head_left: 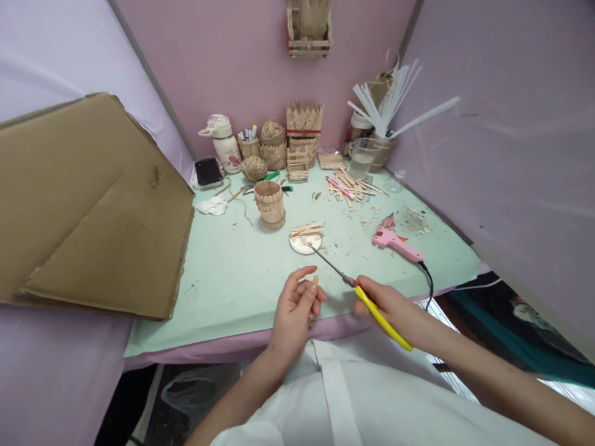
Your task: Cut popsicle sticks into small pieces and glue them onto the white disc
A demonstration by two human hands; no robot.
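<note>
Near the table's front edge my left hand point(297, 305) pinches a small wooden piece point(315, 280) between thumb and fingers. My right hand point(383, 303) grips scissors point(383, 319) with yellow handles. Their closed-looking blades point up and left, with the tips over a round white dish point(304, 248). Thin wooden sticks point(307, 229) and small chips lie on this dish. Behind it, to the left, a barrel-shaped wooden cup point(270, 205) stands upright.
A pink glue gun point(398, 243) lies at the right, its black cord running off the edge. Loose sticks point(346, 186) are scattered farther back, near a clear cup of liquid point(362, 160). Cardboard point(106, 210) rises at the left. A bottle point(225, 145) and twine balls stand behind.
</note>
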